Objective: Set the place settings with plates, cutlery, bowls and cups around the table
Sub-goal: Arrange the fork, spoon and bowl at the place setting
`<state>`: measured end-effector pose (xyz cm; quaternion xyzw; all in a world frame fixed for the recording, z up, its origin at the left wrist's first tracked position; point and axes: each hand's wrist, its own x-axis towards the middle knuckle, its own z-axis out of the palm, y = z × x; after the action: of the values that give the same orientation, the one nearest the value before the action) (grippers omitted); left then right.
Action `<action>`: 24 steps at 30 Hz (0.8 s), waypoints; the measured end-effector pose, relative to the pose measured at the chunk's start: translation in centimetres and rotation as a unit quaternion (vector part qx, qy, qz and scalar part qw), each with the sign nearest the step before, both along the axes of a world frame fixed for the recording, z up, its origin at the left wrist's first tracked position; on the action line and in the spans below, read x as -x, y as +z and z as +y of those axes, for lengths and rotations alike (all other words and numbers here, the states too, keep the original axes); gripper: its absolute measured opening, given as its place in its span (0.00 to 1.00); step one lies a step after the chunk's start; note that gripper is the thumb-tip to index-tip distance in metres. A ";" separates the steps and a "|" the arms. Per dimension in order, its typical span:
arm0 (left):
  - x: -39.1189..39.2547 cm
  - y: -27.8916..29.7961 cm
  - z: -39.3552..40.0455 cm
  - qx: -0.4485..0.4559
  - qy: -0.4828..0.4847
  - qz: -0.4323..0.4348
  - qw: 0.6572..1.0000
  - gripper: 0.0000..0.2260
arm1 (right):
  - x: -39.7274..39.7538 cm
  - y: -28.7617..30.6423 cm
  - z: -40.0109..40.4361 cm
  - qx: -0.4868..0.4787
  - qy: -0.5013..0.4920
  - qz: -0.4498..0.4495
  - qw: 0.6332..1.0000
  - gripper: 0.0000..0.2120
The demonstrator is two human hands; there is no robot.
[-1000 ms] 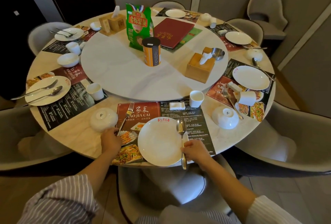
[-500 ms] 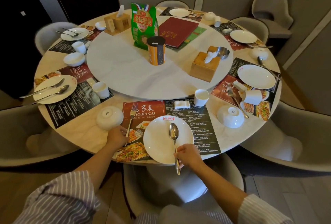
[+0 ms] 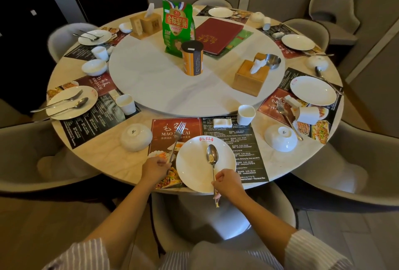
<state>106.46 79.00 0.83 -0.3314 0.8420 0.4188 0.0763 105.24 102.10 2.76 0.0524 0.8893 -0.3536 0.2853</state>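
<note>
Gripping spoon (image 3: 212, 157) over plate (image 3: 194, 172), right hand (image 3: 228, 184); left hand (image 3: 154, 169) holds fork (image 3: 176, 142)

The right hand (image 3: 228, 184) carried the spoon (image 3: 212, 157) from beside the plate (image 3: 194, 168) onto it; the left hand (image 3: 154, 169) took the fork (image 3: 176, 142).

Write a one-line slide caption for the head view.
At the nearest setting, the right hand holds a spoon over the plate while the left hand grips the fork.
</note>
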 end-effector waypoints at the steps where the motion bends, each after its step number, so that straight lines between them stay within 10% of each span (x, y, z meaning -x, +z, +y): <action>1: -0.6 0.1 0.8 -0.034 0.010 0.011 0.999 0.13 | -0.2 0.1 -0.1 -0.002 0.004 0.007 1.000 0.06; 11: -5.8 -2.2 7.2 -0.268 0.065 0.022 0.961 0.11 | -0.3 -0.5 -0.3 -0.022 -0.007 0.028 0.999 0.07; 24: -7.4 -2.1 9.4 -0.301 0.084 0.037 0.949 0.07 | -1.3 -1.6 -0.3 0.000 -0.013 0.064 0.998 0.13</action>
<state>113.89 88.43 -1.23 -0.3469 0.6483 0.6695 0.1059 106.55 101.82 1.18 0.0415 0.9052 -0.3596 0.2228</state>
